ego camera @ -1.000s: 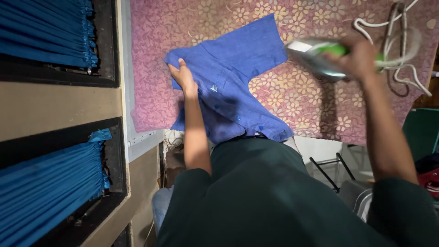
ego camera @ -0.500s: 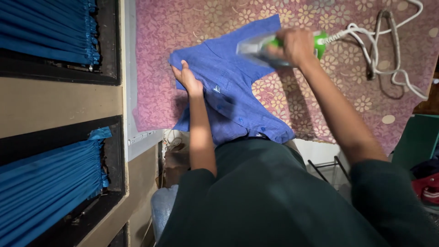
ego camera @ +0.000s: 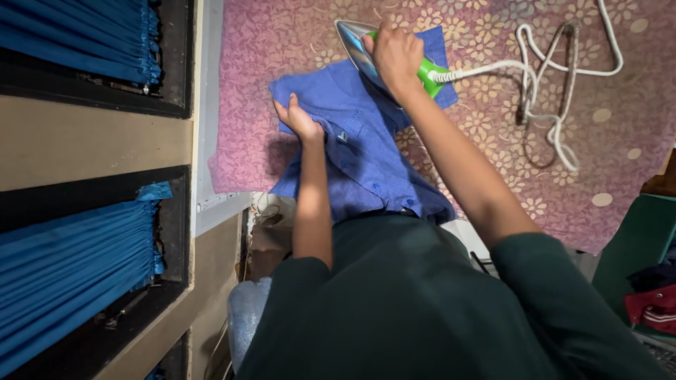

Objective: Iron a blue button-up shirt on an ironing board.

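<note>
A small blue shirt (ego camera: 362,151) lies spread on a pink floral ironing cloth (ego camera: 486,127). My left hand (ego camera: 301,119) presses flat on the shirt's left shoulder area, fingers apart. My right hand (ego camera: 396,55) grips the green handle of an electric iron (ego camera: 366,53), whose silver soleplate rests on the shirt's upper sleeve. The iron's white cord (ego camera: 556,91) loops across the cloth to the right.
Shelves on the left hold stacks of folded blue fabric (ego camera: 70,260). The table's near edge is by my torso. A green object (ego camera: 637,239) and red cloth (ego camera: 655,306) sit at the lower right.
My right hand has carried the iron from the right side of the cloth leftward and set it on the shirt's sleeve. The left hand stayed on the shirt.
</note>
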